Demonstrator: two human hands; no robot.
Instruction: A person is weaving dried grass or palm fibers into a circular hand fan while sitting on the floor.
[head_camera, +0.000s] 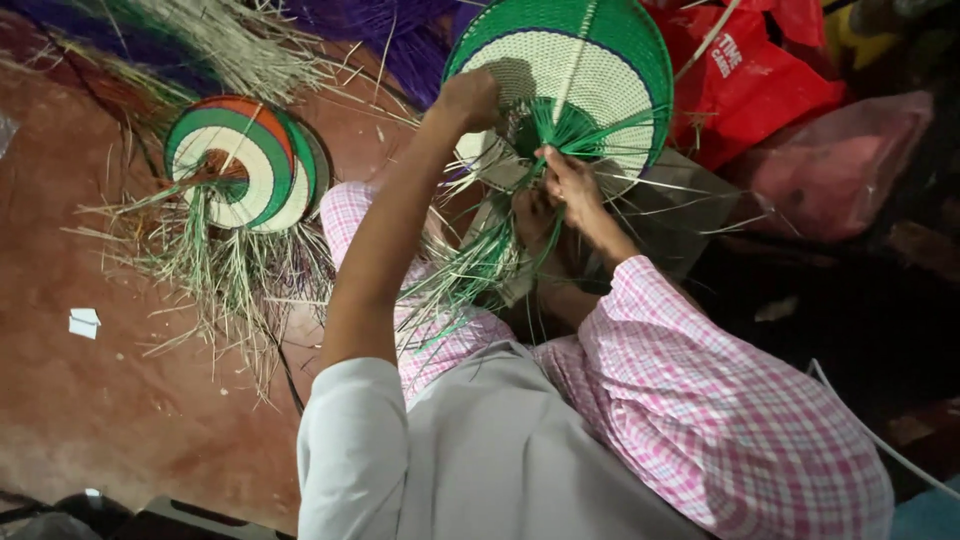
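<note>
L hand (468, 100) grips the green-white woven fan (600, 70) rim; R hand (568, 180) pinches green strands (560, 135) at hub. Risk: strand snaps/slips w/ hard pull, weave loosens.

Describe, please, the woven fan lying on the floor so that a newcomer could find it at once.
Start at the reddish-brown floor left of the person's left hand. Among loose straw lies the finished fan. Unlike the green-and-white fan being woven, it has orange, green and white arcs.
</note>
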